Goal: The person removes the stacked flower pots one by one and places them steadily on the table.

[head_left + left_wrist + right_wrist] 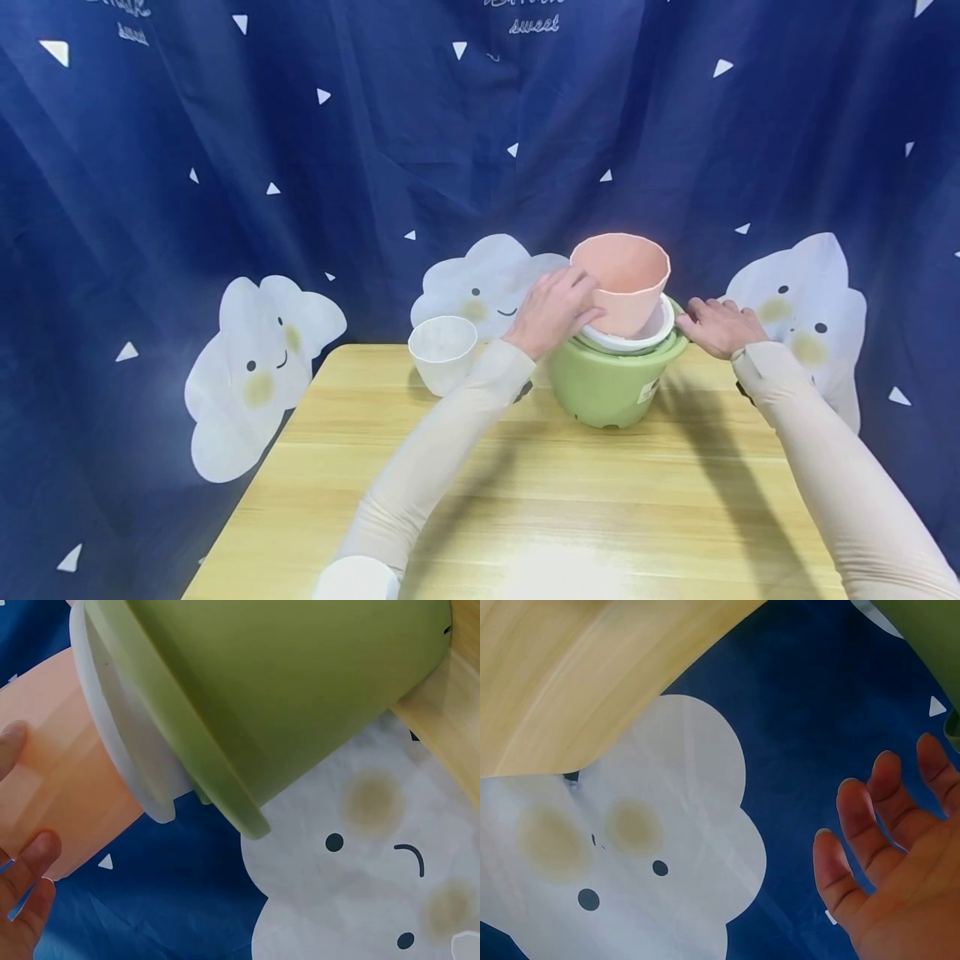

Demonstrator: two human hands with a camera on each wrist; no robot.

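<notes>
Dark blue curtain (375, 167), printed with pale clouds (236, 375), is hung close behind the wooden bench (300, 517). Near the bench's far edge, the pink pot (630, 310) is seen partly sunk within the rim of a white container (660, 327), which is itself nested in a green pot (603, 383); the pink base is hidden. The pink wall is held by the thumb and fingers of the left hand (555, 310). Opposite, the green rim is touched by the right hand (722, 327), its fingers loosely spread. Well apart from the stack, a small white pot (441, 371) is stood near the far left corner. Between the forearms (420, 475), a broad stretch of wood is shown.
</notes>
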